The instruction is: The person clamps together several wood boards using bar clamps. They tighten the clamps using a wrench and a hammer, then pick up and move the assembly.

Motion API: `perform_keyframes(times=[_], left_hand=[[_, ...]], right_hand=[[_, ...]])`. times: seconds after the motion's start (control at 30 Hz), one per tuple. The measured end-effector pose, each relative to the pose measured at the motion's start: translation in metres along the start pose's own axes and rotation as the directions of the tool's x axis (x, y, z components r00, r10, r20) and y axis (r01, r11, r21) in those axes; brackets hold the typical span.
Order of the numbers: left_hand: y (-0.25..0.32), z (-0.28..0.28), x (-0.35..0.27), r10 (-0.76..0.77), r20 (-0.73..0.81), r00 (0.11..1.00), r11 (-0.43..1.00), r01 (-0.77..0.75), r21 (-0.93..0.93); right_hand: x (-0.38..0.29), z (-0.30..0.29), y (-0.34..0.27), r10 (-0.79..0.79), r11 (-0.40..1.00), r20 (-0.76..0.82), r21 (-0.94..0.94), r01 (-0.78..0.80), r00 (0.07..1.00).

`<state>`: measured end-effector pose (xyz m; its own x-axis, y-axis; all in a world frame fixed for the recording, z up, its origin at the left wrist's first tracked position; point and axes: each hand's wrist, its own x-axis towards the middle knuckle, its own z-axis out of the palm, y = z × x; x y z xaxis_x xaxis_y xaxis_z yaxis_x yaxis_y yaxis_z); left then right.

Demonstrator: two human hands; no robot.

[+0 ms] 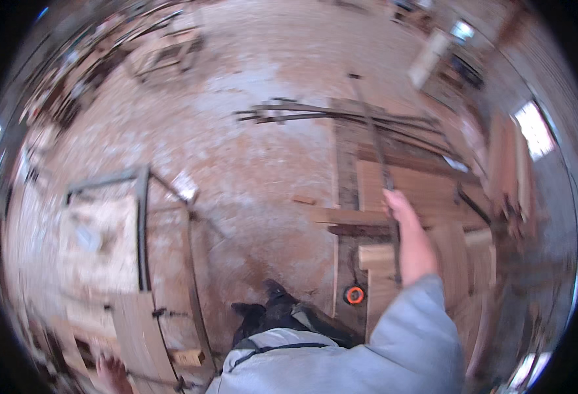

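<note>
My right hand (398, 204) is closed around a long metal bar clamp (376, 143), held over the right-hand workbench. The bar reaches forward past the bench and back beneath my forearm. At the lower left is my left hand (111, 373), blurred and partly cut off by the picture's rim. It is beside a wooden board (143, 327) and a clamp bar (153, 379); whether it grips anything is unclear. Another clamp (163, 312) sits on the edge of that board. A wood block (188, 357) lies close by.
Several bar clamps (298, 112) lie across the right workbench (345, 197), their ends overhanging its edge. Wood panels (417, 184), a projecting board (348, 215) and an orange-centred roll (354, 295) rest there. A metal frame (142, 226) stands left; a wood offcut (303, 199) lies between.
</note>
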<state>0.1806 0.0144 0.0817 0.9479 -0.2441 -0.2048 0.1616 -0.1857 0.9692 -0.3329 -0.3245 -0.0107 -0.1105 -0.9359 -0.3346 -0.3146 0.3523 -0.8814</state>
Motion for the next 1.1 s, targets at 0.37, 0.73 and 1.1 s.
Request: perform_keyframes(times=[0.37,0.73,1.1], left_hand=[[0.042,-0.126,-0.046,-0.184,-0.184,0.966,0.983,0.182,-0.028],[0.008,-0.085,-0.066,0.361,0.441,0.822,0.714,-0.547,0.436],[0.071,-0.09,-0.079,0.915,0.367,0.169,0.035,-0.938,0.344]], right_hand=[[0.064,-0.037,0.045,-0.142,0.914,0.15,-0.36,0.188,0.978],[0.005,0.008,-0.025,-0.435,0.606,0.129,-0.69,0.396,0.891],[-0.172,0.145,-0.132,-0.687,0.326,0.603,-0.242,0.914,0.405]])
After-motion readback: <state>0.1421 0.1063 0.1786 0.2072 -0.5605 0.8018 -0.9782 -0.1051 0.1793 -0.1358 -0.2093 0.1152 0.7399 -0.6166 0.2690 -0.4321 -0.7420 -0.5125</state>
